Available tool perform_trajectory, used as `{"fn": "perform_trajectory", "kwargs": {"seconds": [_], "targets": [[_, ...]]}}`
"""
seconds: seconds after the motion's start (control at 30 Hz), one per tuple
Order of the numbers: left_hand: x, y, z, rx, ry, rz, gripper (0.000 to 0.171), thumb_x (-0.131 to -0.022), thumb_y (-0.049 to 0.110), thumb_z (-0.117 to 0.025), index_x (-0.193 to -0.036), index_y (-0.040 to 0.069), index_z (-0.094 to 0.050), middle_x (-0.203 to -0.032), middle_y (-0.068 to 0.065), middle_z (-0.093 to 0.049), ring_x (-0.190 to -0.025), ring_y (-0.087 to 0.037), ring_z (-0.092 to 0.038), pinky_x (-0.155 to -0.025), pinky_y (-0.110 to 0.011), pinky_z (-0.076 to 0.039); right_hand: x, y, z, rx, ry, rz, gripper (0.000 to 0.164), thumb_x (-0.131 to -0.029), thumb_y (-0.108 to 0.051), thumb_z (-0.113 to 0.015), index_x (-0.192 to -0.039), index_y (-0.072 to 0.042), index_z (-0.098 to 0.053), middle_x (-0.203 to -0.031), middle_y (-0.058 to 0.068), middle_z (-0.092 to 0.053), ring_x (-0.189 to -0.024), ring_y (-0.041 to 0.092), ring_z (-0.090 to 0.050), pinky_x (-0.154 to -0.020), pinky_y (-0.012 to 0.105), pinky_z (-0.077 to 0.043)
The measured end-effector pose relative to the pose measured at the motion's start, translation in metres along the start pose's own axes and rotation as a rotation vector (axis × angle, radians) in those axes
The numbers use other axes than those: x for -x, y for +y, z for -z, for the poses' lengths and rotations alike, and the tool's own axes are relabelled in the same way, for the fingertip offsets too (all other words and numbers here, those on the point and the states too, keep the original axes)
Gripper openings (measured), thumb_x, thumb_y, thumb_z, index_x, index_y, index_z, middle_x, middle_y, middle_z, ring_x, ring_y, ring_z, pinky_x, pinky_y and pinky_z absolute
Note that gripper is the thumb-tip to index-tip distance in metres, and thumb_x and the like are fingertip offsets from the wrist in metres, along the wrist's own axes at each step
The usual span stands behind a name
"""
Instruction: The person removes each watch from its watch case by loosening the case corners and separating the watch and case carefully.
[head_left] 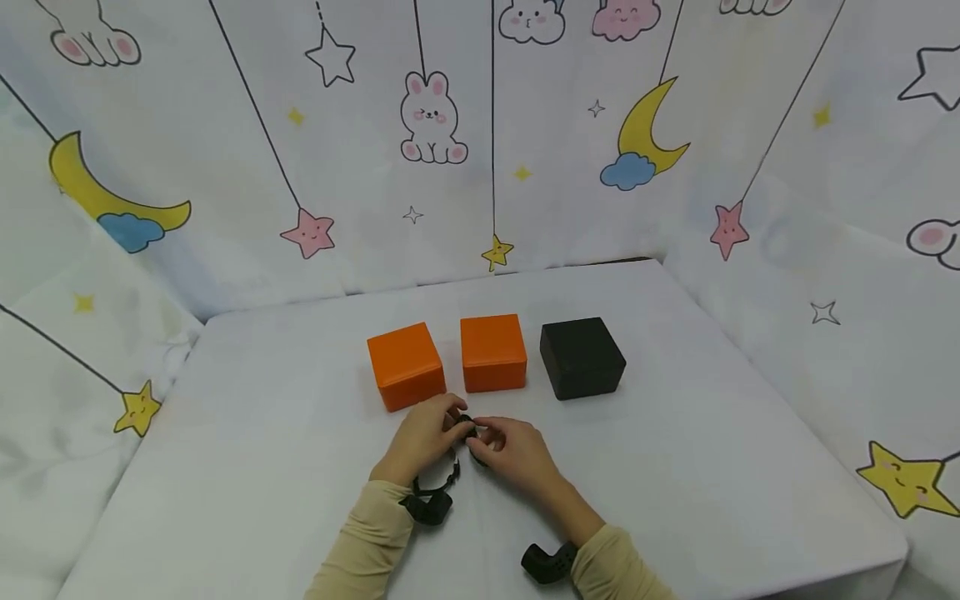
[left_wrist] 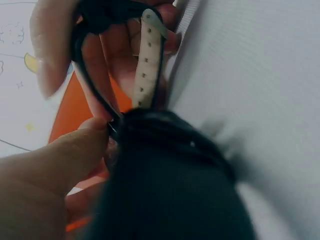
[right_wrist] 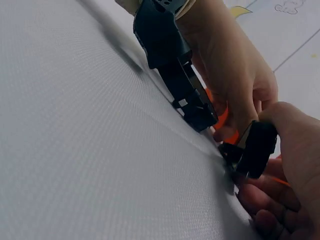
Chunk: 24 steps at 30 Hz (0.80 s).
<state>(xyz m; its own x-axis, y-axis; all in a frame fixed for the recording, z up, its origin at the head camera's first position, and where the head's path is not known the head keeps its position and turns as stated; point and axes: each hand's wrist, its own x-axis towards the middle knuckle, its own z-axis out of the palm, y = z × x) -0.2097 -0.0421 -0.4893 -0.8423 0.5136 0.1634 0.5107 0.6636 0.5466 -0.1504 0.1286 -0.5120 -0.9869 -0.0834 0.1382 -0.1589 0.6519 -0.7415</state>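
Note:
A black band with a row of holes along its pale inner side, looking like a watch strap (left_wrist: 144,65), is held between both hands just in front of the orange boxes. My left hand (head_left: 420,433) pinches one end near the thumb tip. With thumb and fingers, my right hand (head_left: 519,448) grips the thick black part, which looks like a watch case (right_wrist: 259,150). In the left wrist view the band curves in a loop between the two hands. Fingers hide part of it in the head view.
Behind the hands stand a left orange box (head_left: 405,357), a middle orange box (head_left: 491,343) and a black box (head_left: 581,350) in a row on the white table (head_left: 255,467). Black wrist cameras sit at both cuffs. Patterned cloth walls surround the table.

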Motion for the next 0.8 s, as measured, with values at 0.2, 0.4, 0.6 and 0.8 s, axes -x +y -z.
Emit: {"fn": "perform_trajectory", "kwargs": {"seconds": [0.2,0.4,0.6,0.8], "targets": [[0.018,0.006,0.037,-0.058,-0.148,0.005,0.034,-0.08,0.035,-0.066,-0.104,0.012,-0.059,-0.094,-0.003,-0.061,-0.078,-0.013,-0.055,-0.067,-0.028,-0.045,0.001,-0.003,-0.001,0.049,0.024,-0.017,0.031,-0.079,-0.039,-0.064,-0.105,-0.021,-0.067,-0.08,-0.014,-0.063,-0.062,-0.001,-0.05,-0.056,0.017,-0.04],[0.035,0.001,0.067,-0.001,-0.389,0.032,0.041,-0.072,0.038,-0.072,-0.1,0.009,-0.062,-0.09,-0.007,-0.059,-0.081,-0.017,-0.054,-0.069,-0.032,-0.043,0.002,-0.008,0.001,0.041,0.08,-0.049,0.024,-0.08,-0.037,-0.065,-0.099,-0.024,-0.069,-0.085,-0.013,-0.065,-0.065,-0.002,-0.053,-0.06,0.017,-0.042],[0.032,-0.004,0.056,0.0,-0.402,0.021,0.034,-0.072,0.032,-0.074,-0.097,0.011,-0.061,-0.083,-0.003,-0.058,-0.074,-0.013,-0.051,-0.066,-0.029,-0.042,0.004,-0.006,0.003,-0.007,0.075,-0.073,0.025,-0.081,-0.038,-0.063,-0.102,-0.024,-0.068,-0.087,-0.011,-0.066,-0.066,0.0,-0.055,-0.058,0.017,-0.044],[0.029,-0.01,0.047,0.006,-0.344,0.007,0.017,-0.077,0.021,-0.071,-0.089,0.011,-0.063,-0.071,0.003,-0.057,-0.063,-0.008,-0.049,-0.056,-0.023,-0.04,0.004,-0.007,0.001,-0.022,0.072,-0.079,0.026,-0.083,-0.04,-0.061,-0.102,-0.024,-0.067,-0.09,-0.009,-0.066,-0.068,0.001,-0.055,-0.059,0.018,-0.045]]}}
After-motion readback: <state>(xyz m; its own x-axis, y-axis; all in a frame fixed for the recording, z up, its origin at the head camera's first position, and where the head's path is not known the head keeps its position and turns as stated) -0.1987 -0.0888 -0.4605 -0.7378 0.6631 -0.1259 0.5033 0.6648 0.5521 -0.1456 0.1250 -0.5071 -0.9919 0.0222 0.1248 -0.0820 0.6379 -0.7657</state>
